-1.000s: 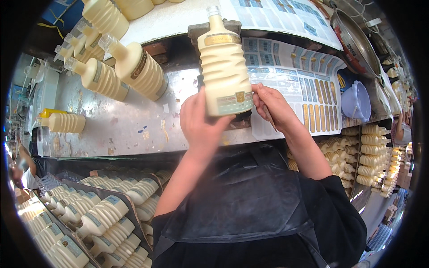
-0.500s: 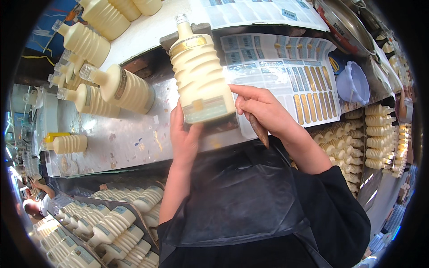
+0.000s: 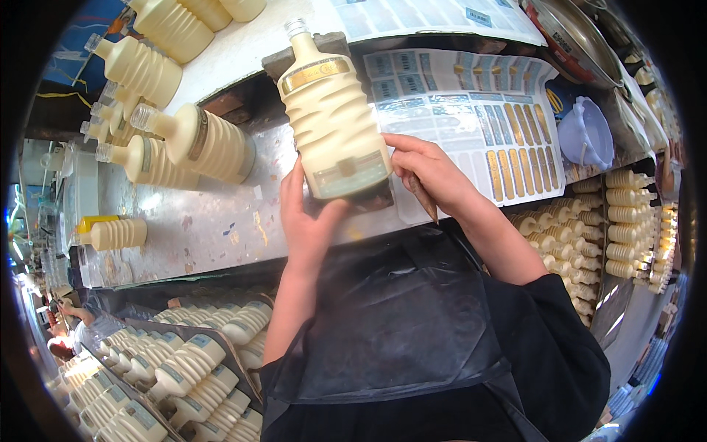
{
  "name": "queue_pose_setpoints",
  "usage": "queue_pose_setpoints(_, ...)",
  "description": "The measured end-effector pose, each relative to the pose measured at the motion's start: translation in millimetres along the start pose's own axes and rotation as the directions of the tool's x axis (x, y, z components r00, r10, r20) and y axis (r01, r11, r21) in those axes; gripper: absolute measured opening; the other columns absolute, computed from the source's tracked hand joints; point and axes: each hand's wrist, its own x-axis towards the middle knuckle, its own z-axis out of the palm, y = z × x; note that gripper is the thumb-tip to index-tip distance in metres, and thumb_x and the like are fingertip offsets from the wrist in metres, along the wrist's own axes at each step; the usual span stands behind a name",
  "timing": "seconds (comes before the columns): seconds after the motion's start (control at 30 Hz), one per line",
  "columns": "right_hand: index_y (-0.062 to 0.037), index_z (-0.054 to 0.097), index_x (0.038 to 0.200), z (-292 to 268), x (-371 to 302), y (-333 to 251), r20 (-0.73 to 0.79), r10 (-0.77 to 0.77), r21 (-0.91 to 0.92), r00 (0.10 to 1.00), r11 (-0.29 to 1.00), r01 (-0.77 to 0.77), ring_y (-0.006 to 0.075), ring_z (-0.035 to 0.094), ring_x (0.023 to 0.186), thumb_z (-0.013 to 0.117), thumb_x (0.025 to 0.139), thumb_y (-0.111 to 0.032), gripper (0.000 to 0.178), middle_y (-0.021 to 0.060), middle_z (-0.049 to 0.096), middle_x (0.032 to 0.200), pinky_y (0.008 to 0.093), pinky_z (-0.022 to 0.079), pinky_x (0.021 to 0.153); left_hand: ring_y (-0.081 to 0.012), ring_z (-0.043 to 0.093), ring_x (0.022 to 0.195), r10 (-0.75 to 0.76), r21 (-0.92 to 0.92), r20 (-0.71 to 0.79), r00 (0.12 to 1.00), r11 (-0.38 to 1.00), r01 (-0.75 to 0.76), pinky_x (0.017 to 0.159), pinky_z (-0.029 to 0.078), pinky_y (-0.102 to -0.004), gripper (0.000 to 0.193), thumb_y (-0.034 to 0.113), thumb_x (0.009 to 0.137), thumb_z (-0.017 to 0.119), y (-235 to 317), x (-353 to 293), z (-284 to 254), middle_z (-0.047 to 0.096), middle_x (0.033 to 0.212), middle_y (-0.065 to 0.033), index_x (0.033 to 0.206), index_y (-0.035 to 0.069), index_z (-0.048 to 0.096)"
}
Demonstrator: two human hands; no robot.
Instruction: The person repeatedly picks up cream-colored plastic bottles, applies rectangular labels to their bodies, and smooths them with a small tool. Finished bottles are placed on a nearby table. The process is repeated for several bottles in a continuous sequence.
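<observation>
A cream bottle [image 3: 328, 121] with wavy ribs and a clear glass neck lies face up on a dark block [image 3: 274, 65], neck pointing away from me. It carries a gold label [image 3: 317, 73] near its shoulder and a pale rectangular label [image 3: 350, 174] low on the body. My left hand [image 3: 308, 215] grips the bottle's lower left side, its thumb by the base. With a brown pointed tool [image 3: 423, 197] held in its curled fingers, my right hand [image 3: 436, 171] stretches its index finger to the bottle's lower right edge.
Sheets of gold and blue labels [image 3: 508, 147] lie right of the bottle, beside a lavender bucket [image 3: 585, 132]. Several cream bottles [image 3: 210, 144] stand at the left of the metal table [image 3: 199, 236]. Crates of bottles [image 3: 188, 368] sit lower left; more bottles [image 3: 567, 239] are stacked at right.
The bottle has tilted very slightly and its lower label shows less glare. My left thumb has shifted along the base. My right hand stays at the lower right edge with the tool.
</observation>
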Motion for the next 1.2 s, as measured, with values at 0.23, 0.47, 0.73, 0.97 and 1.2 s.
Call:
queue_pose_setpoints(0.23,0.0008,0.052,0.146,6.7,3.4,14.2,-0.029,-0.068,-0.154,0.997,0.986,0.063,0.003,0.056,0.079,0.064,0.103,-0.024,0.051,0.0003,0.067,0.091,0.0214,0.047,0.072,-0.0183,0.051,0.126,-0.29,-0.602,-0.035,0.956,0.77,0.211,0.111,0.038,-0.0352,0.045,0.023,0.105,0.06,5.1,6.6,13.5,0.056,0.134,-0.0113,0.141,-0.001,0.047)
queue_pose_setpoints(0.47,0.0022,0.052,0.146,9.0,7.7,23.4,-0.046,-0.122,-0.114,0.992,0.987,0.116,0.0044,0.057,0.083,0.067,0.101,-0.021,0.053,0.0003,0.067,0.091,0.0219,0.048,0.077,-0.0167,0.052,0.118,-0.28,-0.545,-0.075,0.957,0.815,0.196,0.105,0.042,-0.0331,0.041,0.02,0.104,0.06,4.4,7.5,17.3,0.056,0.128,-0.0113,0.137,0.0,0.049)
queue_pose_setpoints(0.73,-0.0018,0.054,0.146,-2.7,2.9,11.3,0.028,-0.044,0.045,0.999,0.998,0.043,0.0012,0.054,0.075,0.056,0.107,-0.024,0.045,-0.0021,0.064,0.088,0.0186,0.045,0.07,-0.0182,0.052,0.128,-0.32,-0.673,-0.036,0.947,0.708,0.214,0.112,0.039,-0.0346,0.039,0.018,0.107,0.053,10.2,4.5,15.1,0.056,0.138,-0.0104,0.141,-0.001,0.048)
queue_pose_setpoints(0.97,-0.0013,0.056,0.144,6.6,8.2,27.6,-0.068,-0.154,-0.127,0.986,0.981,0.145,0.001,0.06,0.082,0.056,0.106,-0.022,0.044,0.0022,0.07,0.097,0.0187,0.046,0.067,-0.0192,0.049,0.131,-0.297,-0.581,-0.036,0.954,0.783,0.221,0.115,0.036,-0.0361,0.041,0.014,0.105,0.054,7.8,3.5,16.2,0.055,0.139,-0.0111,0.143,-0.001,0.047)
queue_pose_setpoints(1.2,0.0004,0.056,0.143,2.6,-1.5,7.4,0.006,-0.021,0.006,1.0,1.0,0.021,0.0007,0.054,0.068,0.054,0.106,-0.024,0.044,-0.0013,0.066,0.088,0.0185,0.044,0.061,-0.0225,0.047,0.134,-0.261,-0.504,-0.076,0.962,0.843,0.189,0.115,0.034,-0.0383,0.059,0.02,0.101,0.063,2.0,-3.1,12.7,0.05,0.144,-0.0134,0.153,0.003,0.04)
